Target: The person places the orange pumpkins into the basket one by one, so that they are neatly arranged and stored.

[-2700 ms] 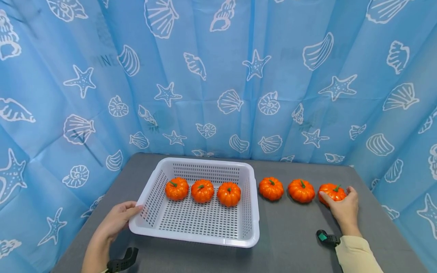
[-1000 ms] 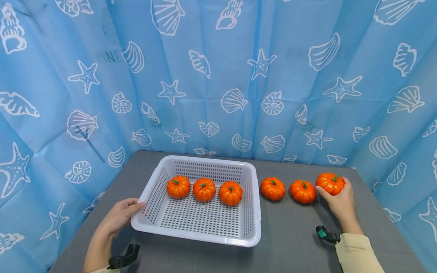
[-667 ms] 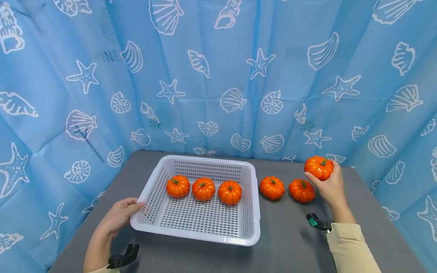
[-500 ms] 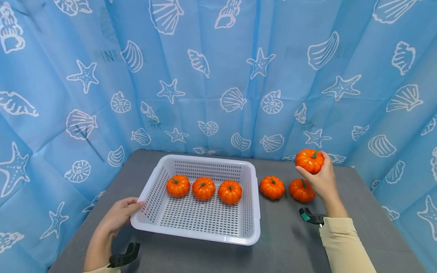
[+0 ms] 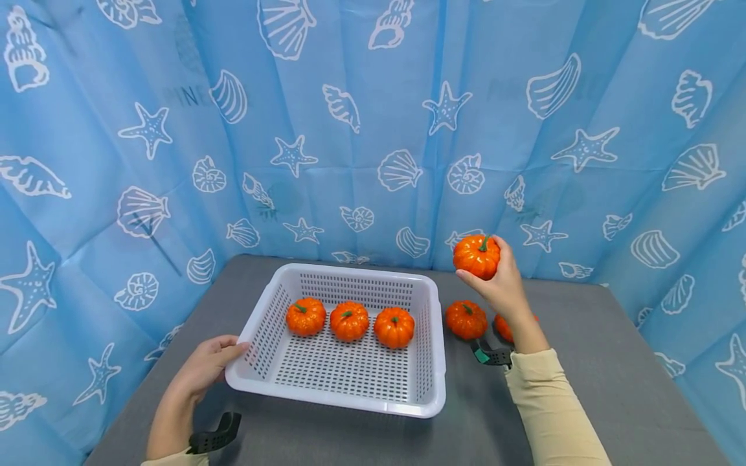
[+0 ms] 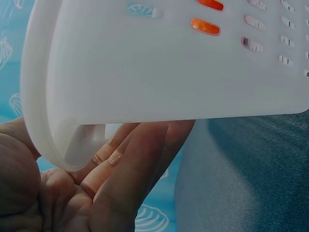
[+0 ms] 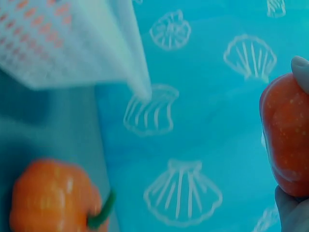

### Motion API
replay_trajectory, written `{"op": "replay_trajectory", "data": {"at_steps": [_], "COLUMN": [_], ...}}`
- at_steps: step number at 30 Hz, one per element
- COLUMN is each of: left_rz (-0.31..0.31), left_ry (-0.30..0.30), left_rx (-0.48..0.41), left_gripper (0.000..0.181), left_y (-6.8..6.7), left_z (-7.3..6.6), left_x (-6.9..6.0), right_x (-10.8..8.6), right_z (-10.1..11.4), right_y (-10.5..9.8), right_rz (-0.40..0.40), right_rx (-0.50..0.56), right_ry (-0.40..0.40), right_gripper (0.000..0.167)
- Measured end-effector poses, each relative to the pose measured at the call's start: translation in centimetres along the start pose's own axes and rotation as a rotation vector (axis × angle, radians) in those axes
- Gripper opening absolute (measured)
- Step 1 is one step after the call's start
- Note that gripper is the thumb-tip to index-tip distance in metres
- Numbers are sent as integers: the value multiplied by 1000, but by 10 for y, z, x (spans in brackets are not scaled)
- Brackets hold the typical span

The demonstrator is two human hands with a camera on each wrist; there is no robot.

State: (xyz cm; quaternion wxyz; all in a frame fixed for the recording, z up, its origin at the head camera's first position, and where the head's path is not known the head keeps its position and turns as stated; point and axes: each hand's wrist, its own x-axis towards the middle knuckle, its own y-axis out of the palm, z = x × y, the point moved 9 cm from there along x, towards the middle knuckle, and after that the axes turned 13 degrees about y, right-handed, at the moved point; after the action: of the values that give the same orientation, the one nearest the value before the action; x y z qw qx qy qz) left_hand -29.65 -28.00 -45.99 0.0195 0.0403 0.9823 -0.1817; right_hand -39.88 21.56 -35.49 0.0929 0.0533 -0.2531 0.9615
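Observation:
In the head view the right hand (image 5: 504, 285) grips a small orange pumpkin (image 5: 476, 257) with a green stem, held up above the table just right of the basket. The right wrist view shows that pumpkin (image 7: 287, 135) between thumb and fingers. The left hand (image 5: 205, 367) holds the left rim of the white perforated basket (image 5: 335, 400); in the left wrist view its fingers (image 6: 137, 164) reach under the basket's edge (image 6: 145, 87). Three pumpkins sit in a row inside the basket: left (image 5: 305, 316), middle (image 5: 349, 321) and right (image 5: 394, 327).
On the grey table (image 5: 606, 362), right of the basket, rest one pumpkin (image 5: 465, 318) and another (image 5: 502, 328) partly hidden behind the right forearm. A blue curtain (image 5: 373, 129) with white shells hangs along the back and sides. Black bands sit on both wrists.
The right hand has gripped the far-right pumpkin, lifted it off the table and carried it left, over the pumpkins still lying there. The left hand keeps its hold on the basket.

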Motion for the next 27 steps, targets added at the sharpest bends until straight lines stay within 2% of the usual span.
{"op": "replay_trajectory", "data": {"at_steps": [9, 12, 18, 27], "left_rz": [16, 17, 23, 19], "left_ry": [7, -9, -22, 2], "left_rx": [-4, -13, -19, -34], "left_gripper": [48, 47, 48, 47], "left_y": [1, 1, 0, 1], "left_z": [-1, 1, 6, 3], "left_x": [0, -1, -1, 1], "right_x": [3, 1, -7, -26], "right_z": [42, 56, 74, 89], "right_y": [51, 70, 117, 181], "right_rz": [116, 149, 254, 404], "right_rx": [70, 86, 49, -28], "right_ry": [-73, -109, -164, -230], "right_gripper": [95, 94, 92, 93]}}
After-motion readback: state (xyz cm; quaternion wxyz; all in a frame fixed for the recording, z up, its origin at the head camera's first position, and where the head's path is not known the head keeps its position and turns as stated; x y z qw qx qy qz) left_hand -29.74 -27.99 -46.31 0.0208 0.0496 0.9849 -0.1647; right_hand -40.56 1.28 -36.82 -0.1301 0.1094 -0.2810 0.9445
